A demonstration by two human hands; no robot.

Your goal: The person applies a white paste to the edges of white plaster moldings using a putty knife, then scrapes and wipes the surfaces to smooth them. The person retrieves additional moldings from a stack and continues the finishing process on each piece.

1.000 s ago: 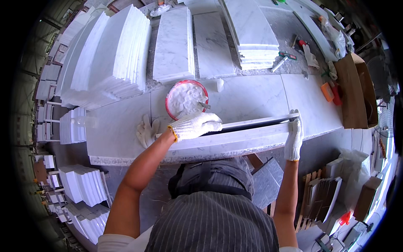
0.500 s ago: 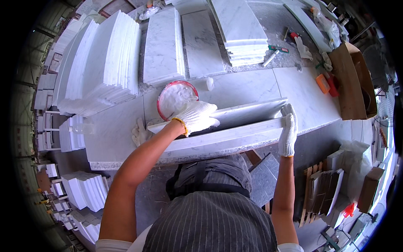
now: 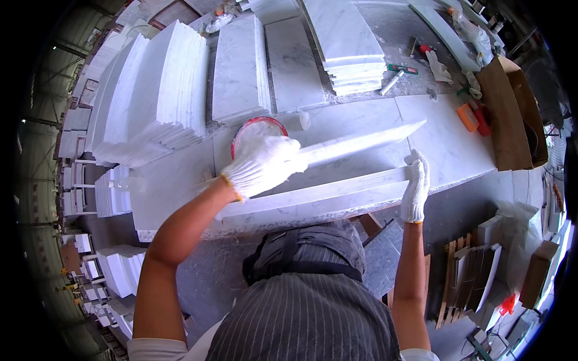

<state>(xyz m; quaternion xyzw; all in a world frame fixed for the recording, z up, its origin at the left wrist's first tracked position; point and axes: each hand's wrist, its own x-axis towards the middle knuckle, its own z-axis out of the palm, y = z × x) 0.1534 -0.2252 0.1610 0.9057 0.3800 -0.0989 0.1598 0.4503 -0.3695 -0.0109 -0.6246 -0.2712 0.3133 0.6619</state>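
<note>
My left hand (image 3: 265, 165), in a white knit glove, is closed on the left part of a marble slab (image 3: 367, 141). That slab is raised and tilted above the table, slightly blurred. Along the table's front edge stands a second marble slab (image 3: 337, 188), its long edge facing up. My gloved right hand (image 3: 415, 188) rests against this slab's right end with fingers stretched out. Behind my left hand is a red-rimmed tub (image 3: 235, 141) of white paste (image 3: 265, 128), partly hidden by the glove. A small white bottle (image 3: 304, 120) stands beside the tub.
Tall stacks of marble slabs (image 3: 171, 84) line the far left, with another stack (image 3: 355, 75) at the back. Orange and red tools (image 3: 467, 118) lie by a cardboard box (image 3: 509, 114) on the right. A loose glove (image 3: 438, 67) lies farther back.
My left hand has lifted the marble slab and swung it up and away from the slab at the front edge. My right hand stays at the front slab's right end.
</note>
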